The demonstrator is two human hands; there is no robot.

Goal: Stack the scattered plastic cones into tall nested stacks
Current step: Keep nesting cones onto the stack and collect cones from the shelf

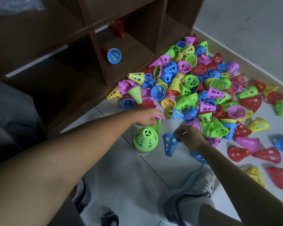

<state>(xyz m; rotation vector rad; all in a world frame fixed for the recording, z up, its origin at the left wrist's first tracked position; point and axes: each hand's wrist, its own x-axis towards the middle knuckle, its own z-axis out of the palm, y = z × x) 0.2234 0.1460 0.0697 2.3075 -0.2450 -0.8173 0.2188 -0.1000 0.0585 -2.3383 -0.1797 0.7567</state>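
A big heap of perforated plastic cones [193, 88] in red, blue, green, yellow and pink lies on the tiled floor. Near me stands an upright nested stack with a green cone on top [145, 140]. My right hand [189, 137] pinches a blue cone [169, 144] by its narrow end, just right of the stack. My left hand [147, 116] reaches to the heap's near edge, fingertips on a pink cone [159, 115]; a green cone [158, 126] sits just under the hand. Whether the left fingers grip anything is unclear.
A dark wooden cubby shelf [95, 46] stands at the left, holding a blue cone [114, 55] and red cones [118, 28]. Loose red, yellow and blue cones [268, 154] are spread to the right. My shoes [188, 199] are at the bottom, a wall skirting at upper right.
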